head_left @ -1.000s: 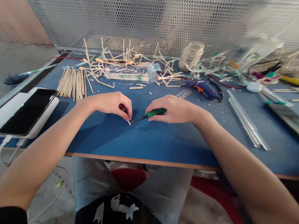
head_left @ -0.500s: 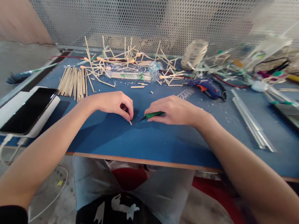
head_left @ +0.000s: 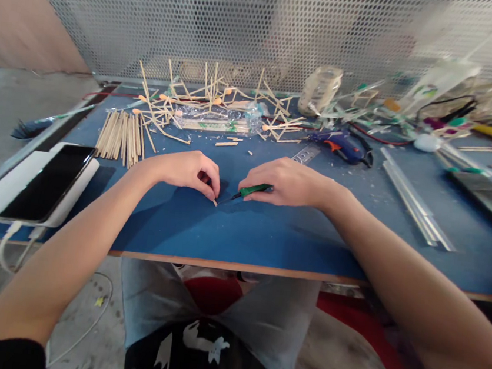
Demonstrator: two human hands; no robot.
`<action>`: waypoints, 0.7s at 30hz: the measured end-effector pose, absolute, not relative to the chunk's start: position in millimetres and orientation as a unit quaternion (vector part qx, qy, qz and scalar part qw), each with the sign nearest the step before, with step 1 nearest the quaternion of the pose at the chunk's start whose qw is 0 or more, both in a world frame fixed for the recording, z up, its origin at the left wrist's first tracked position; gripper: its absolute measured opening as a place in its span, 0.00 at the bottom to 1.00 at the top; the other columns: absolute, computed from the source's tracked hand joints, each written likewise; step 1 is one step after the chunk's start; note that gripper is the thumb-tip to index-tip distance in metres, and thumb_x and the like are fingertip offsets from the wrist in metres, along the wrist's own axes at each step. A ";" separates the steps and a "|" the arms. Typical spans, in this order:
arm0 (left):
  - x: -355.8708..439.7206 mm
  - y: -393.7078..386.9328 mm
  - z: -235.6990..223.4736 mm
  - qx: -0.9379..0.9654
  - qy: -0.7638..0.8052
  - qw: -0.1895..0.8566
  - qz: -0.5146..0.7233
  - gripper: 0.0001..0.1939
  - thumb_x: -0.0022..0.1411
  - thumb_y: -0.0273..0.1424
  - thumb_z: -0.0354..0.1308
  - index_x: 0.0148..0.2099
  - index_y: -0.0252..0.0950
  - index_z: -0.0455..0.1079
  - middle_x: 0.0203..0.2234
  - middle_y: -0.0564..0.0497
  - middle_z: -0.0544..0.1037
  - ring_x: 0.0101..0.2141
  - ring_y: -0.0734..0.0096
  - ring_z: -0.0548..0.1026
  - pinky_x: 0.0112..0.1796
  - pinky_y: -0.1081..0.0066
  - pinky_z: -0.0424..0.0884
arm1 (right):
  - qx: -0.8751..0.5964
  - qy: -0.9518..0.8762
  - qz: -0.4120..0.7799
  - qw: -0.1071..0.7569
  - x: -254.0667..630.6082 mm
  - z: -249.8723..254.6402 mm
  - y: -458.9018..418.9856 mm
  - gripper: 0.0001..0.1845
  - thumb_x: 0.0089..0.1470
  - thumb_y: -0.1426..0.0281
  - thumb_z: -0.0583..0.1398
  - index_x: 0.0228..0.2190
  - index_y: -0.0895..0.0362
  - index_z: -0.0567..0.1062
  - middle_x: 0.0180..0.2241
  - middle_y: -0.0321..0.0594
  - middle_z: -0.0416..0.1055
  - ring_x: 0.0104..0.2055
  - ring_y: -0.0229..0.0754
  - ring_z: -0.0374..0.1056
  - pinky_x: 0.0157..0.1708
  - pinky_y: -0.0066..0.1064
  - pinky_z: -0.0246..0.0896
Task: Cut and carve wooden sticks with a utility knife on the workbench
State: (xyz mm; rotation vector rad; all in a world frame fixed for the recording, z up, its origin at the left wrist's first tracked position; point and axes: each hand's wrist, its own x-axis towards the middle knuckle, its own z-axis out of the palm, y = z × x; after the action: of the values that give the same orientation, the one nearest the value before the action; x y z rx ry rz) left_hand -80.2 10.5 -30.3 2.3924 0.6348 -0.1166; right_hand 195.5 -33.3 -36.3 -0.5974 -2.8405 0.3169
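Note:
At the middle of the blue table, my left hand is closed in a pinch. A short pale end of a thin wooden stick pokes out below its fingertips; the rest is hidden by the fingers. Across from it, my right hand is wrapped round a green-handled craft knife. The knife's thin dark blade points left and down, its tip close to the stick end; whether they touch I cannot tell.
A bundle of wooden sticks lies left, near a phone on a white block with cables. Behind are joined stick frames, a jar and a blue glue gun. Clear glue sticks lie right. Perforated metal borders the back.
Almost nothing differs. Both hands keep their places and grips, with only a very slight shift at the fingertips and blade.

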 end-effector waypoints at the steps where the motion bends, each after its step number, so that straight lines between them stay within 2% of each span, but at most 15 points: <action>1: -80.3 10.5 -30.4 0.913 0.242 0.326 -0.044 0.11 0.62 0.43 0.63 0.40 0.44 0.82 0.40 0.53 0.79 0.33 0.75 0.73 0.35 0.74 0.65 | -0.203 -0.967 0.108 0.110 195.4 -36.3 -33.4 0.15 0.66 0.60 0.56 0.45 0.53 0.80 0.39 0.40 0.80 0.39 0.41 0.74 0.36 0.30 0.60; 21: -79.1 12.0 -31.7 0.914 0.235 0.327 -0.054 0.11 0.63 0.42 0.62 0.40 0.44 0.81 0.41 0.53 0.80 0.35 0.74 0.75 0.37 0.74 0.65 | -0.180 -0.979 0.000 0.100 195.9 -39.0 -35.3 0.17 0.68 0.62 0.53 0.48 0.55 0.78 0.40 0.41 0.81 0.39 0.41 0.75 0.32 0.30 0.58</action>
State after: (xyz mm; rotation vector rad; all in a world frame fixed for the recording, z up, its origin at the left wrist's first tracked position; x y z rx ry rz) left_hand -79.1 12.0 -31.7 2.3940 0.6147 -0.1417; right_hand 195.9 -35.3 -39.0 -0.5313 -2.8935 0.0014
